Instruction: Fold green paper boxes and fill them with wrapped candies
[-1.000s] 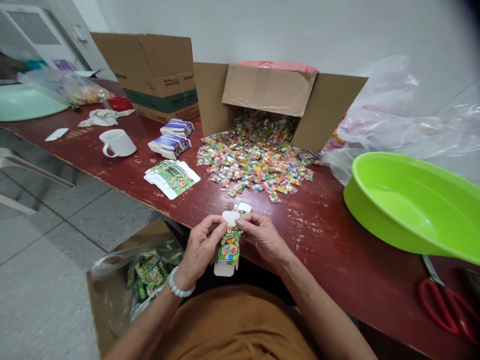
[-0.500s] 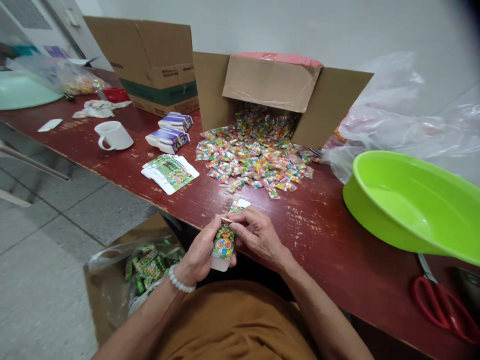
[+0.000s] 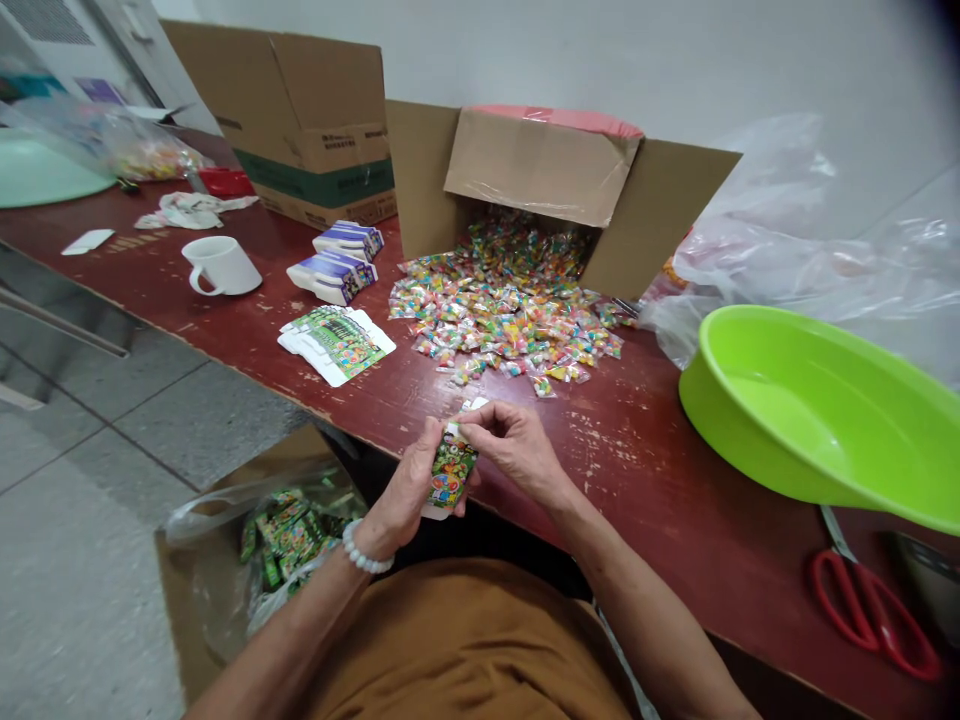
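Both my hands hold one small green printed carton (image 3: 451,472) just in front of the table's near edge. My left hand (image 3: 405,492) wraps round its lower part. My right hand (image 3: 510,448) pinches its white top flap with fingers closed. Beyond them a heap of small colourful candy packets (image 3: 504,322) spills from a cardboard box lying on its side (image 3: 540,180). A stack of flat green cartons (image 3: 337,342) lies to the left of the heap.
A lime green basin (image 3: 817,410) stands at the right, red scissors (image 3: 870,600) near it. Folded purple-white cartons (image 3: 339,262), a white mug (image 3: 219,266) and a second cardboard box (image 3: 307,130) are at the left. A box with filled green cartons (image 3: 285,545) sits on the floor.
The flat carton has been squeezed into a box shape and turned more upright. My right hand has moved onto its top flap, my left hand has closed round the body.
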`<state>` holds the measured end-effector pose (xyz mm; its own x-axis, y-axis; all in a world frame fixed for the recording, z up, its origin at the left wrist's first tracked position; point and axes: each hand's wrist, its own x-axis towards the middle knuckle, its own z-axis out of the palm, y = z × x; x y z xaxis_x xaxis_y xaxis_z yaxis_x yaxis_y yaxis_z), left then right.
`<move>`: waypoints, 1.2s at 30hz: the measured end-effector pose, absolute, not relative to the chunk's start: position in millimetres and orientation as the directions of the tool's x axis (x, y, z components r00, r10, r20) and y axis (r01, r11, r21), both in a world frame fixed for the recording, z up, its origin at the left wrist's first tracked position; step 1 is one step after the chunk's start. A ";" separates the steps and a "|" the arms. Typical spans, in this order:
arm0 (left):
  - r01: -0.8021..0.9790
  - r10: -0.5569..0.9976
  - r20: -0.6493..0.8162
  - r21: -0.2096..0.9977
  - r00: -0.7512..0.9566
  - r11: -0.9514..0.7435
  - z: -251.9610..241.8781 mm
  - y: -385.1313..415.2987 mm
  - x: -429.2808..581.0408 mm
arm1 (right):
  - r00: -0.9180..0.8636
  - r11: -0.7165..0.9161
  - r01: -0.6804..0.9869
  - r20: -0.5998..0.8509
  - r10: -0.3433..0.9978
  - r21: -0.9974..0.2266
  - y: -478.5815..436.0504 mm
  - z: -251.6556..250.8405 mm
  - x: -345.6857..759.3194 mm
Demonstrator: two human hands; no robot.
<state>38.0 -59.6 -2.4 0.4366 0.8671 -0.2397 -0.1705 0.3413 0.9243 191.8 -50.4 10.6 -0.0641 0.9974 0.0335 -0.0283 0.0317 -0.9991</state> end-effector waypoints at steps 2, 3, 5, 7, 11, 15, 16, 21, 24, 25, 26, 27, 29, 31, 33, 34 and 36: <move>-0.158 0.870 -0.225 0.934 0.439 0.321 -1.2 -59.5 36.4 | -0.038 0.021 -0.040 0.023 0.999 -0.999 -51.2 9.3 189.7; -0.154 0.870 -0.225 0.935 0.439 0.319 -0.6 -59.9 35.9 | -0.036 0.016 -0.042 0.017 0.999 -0.999 -51.6 8.6 189.4; -0.152 0.868 -0.236 0.932 0.438 0.330 0.3 -60.9 35.8 | -0.066 0.014 -0.043 0.017 0.998 -0.999 -53.1 7.6 190.3; -0.168 0.865 -0.254 0.920 0.433 0.355 0.4 -61.6 36.7 | -0.129 0.042 -0.041 0.047 0.991 -0.998 -56.6 6.4 192.0; -0.194 0.855 -0.341 0.877 0.392 0.439 -2.0 -61.1 38.1 | -0.217 0.205 0.027 0.195 0.957 -0.978 -68.9 -2.2 191.2; -0.239 0.837 -0.379 0.838 0.394 0.491 -3.1 -63.8 34.4 | -0.220 0.266 0.144 0.232 0.948 -0.953 -66.3 -17.9 195.8; -0.263 0.831 -0.380 0.823 0.406 0.504 -2.9 -66.3 32.4 | -0.213 0.241 0.189 0.200 0.956 -0.952 -59.8 -21.2 201.9; -0.332 0.771 -0.424 0.725 0.475 0.603 -11.4 -89.7 13.5 | 0.269 -0.031 0.633 0.181 0.946 -0.773 -6.9 -32.3 258.8; -0.239 0.696 -0.496 0.697 0.520 0.676 -27.8 -99.3 -10.1 | 0.408 -0.162 0.659 0.168 0.897 -0.734 14.9 -40.9 288.8; -0.187 0.691 -0.511 0.718 0.511 0.670 -33.1 -99.4 -20.4 | 0.427 -0.190 0.657 0.153 0.891 -0.730 18.3 -43.9 294.8; -0.127 0.704 -0.513 0.758 0.492 0.640 -37.1 -97.7 -31.5 | 0.438 -0.210 0.653 0.136 0.889 -0.728 19.8 -46.5 298.8; -0.042 0.715 -0.504 0.803 0.485 0.595 -39.6 -94.7 -42.8 | 0.438 -0.219 0.647 0.120 0.891 -0.730 19.9 -48.3 300.8; 0.177 0.686 -0.499 0.856 0.529 0.486 -39.2 -86.4 -63.3 | 0.413 -0.208 0.626 0.094 0.906 -0.752 16.0 -48.6 299.2; 0.394 0.565 -0.566 0.824 0.600 0.407 -33.2 -78.3 -76.9 | 0.369 -0.172 0.595 0.076 0.926 -0.785 6.7 -43.9 289.9; 0.502 0.482 -0.614 0.789 0.625 0.355 -25.3 -72.5 -80.9 | 0.280 -0.107 0.516 0.049 0.959 -0.850 -8.3 -35.0 272.8; 0.492 0.496 -0.608 0.794 0.620 0.357 -21.5 -70.4 -79.3 | 0.215 -0.070 0.459 0.034 0.976 -0.886 -17.6 -29.6 261.9; 0.376 0.582 -0.552 0.833 0.596 0.405 -15.3 -67.5 -70.5 | -0.010 0.025 0.210 0.024 1.000 -0.977 -37.3 -18.2 237.8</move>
<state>-70.5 -67.5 -15.3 0.5963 0.5825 -0.5524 0.3761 0.4051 0.8333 237.8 -37.3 -18.2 -0.0103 0.9997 0.0237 0.2102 0.0253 -0.9773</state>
